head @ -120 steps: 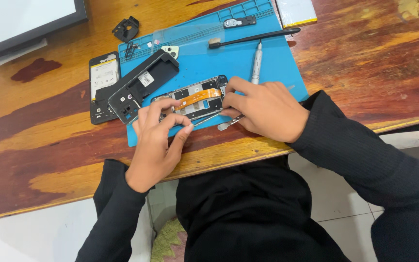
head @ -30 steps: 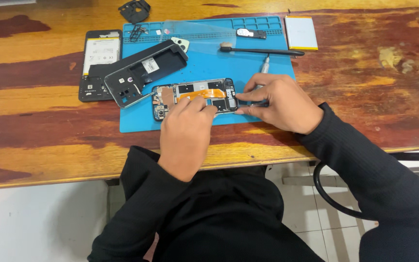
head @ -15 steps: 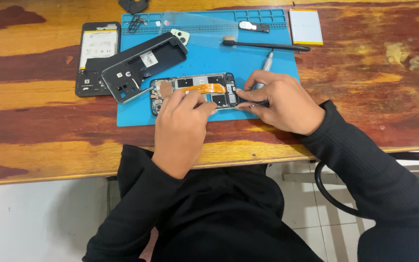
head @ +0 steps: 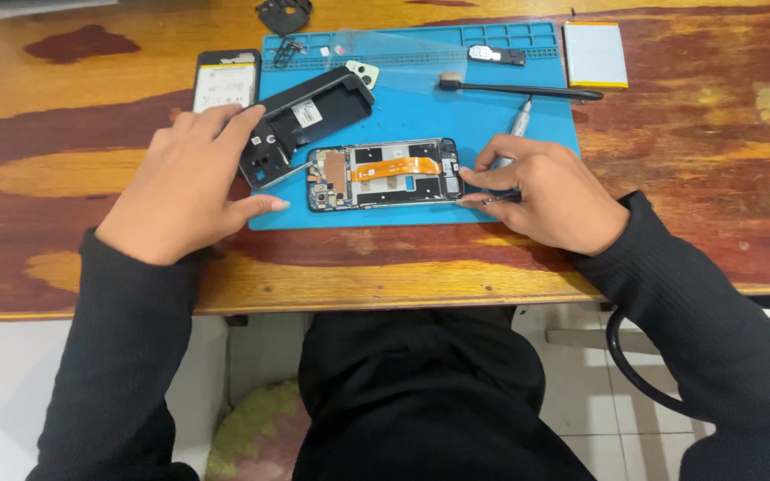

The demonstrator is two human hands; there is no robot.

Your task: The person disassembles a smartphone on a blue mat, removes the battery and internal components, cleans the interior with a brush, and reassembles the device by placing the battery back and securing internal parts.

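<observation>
Your right hand (head: 550,191) pinches thin metal tweezers (head: 492,198) at the opened black phone's (head: 385,173) right edge, while your left hand (head: 191,183) rests spread and empty just left of it.

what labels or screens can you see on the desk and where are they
Phone screen part: on the wood left of the blue mat, above the left hand; black rectangle with a pale, yellow-edged back label.
Sticker: small white rectangle inside the black phone cover.
Battery: top right beside the mat; flat pale grey rectangle with yellow edges.
</observation>
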